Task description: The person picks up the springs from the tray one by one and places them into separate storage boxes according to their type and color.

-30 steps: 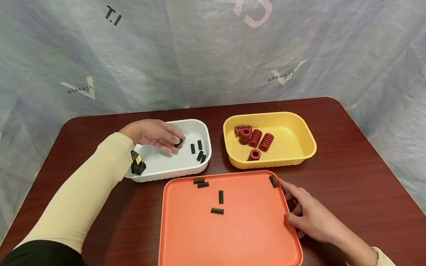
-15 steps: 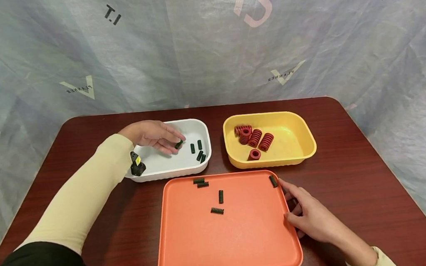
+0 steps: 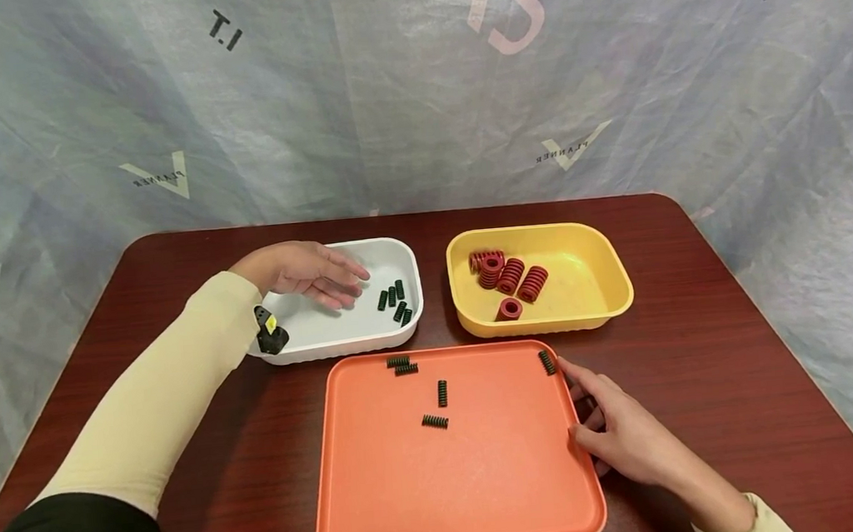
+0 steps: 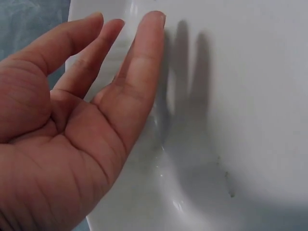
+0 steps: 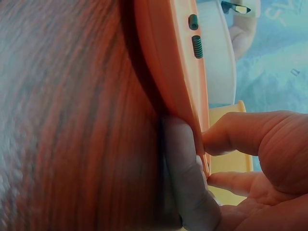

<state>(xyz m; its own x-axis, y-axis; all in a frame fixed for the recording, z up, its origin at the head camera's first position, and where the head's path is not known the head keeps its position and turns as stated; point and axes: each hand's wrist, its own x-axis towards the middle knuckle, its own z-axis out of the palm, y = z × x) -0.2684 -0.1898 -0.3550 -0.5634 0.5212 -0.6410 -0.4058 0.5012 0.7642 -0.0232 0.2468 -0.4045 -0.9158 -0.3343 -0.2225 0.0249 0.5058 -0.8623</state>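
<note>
It's bright and even in here, glare catching the yellow bin [image 3: 585, 274] towards three o'clock. The left hand [image 4: 82, 120] throws blurry shadows towards one o'clock across the white bin [image 4: 264, 96]; from the right wrist, the tabletop [image 5: 82, 120] looks smeared, sheened at nine.

You're at a screened-off tabletop workspot, its wider room hidden, as the dark-red wood-grain table [image 3: 705, 361] at six o'clock and wrinkled grey letter-printed sheeting [image 3: 413, 92] from ten to two show.
</note>
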